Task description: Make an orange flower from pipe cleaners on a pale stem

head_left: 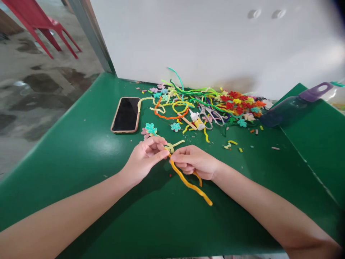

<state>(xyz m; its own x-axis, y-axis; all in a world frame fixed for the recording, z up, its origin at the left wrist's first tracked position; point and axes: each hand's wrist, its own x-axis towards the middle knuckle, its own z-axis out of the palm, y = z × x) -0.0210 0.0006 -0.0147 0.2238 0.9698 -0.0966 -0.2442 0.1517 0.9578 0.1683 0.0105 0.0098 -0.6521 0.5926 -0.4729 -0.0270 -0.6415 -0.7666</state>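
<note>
Red plastic chair (40, 25) stood on the wet concrete floor at ten o'clock, beyond the green table (81, 162) and its left edge. Black smartphone in a tan case (125, 114) lay flat at eleven o'clock from the hands; a teal fuzzy flower (151, 128) lay just beside it. Left hand (145, 158) had thumb and fingertips pressed together on the pale yellow twisted end of the orange pipe cleaner (188, 183). Right hand (194, 162), touching it, pinched the same stem just below the twist; the orange tail trailed toward five o'clock across the table. Judged light, soft-piled, with a bendable wire core: it should hold a bend and is best gripped close to the twist. At twelve to one o'clock: heap of coloured pipe cleaners and flowers (205, 100), small glue bottle (197, 120), pale-handled scissors (212, 117). At two o'clock: purple-handled clear bottle (296, 104) on its side. Open green surface lay near and left of the hands; a raised green ledge (318, 144) bounded the right.
</note>
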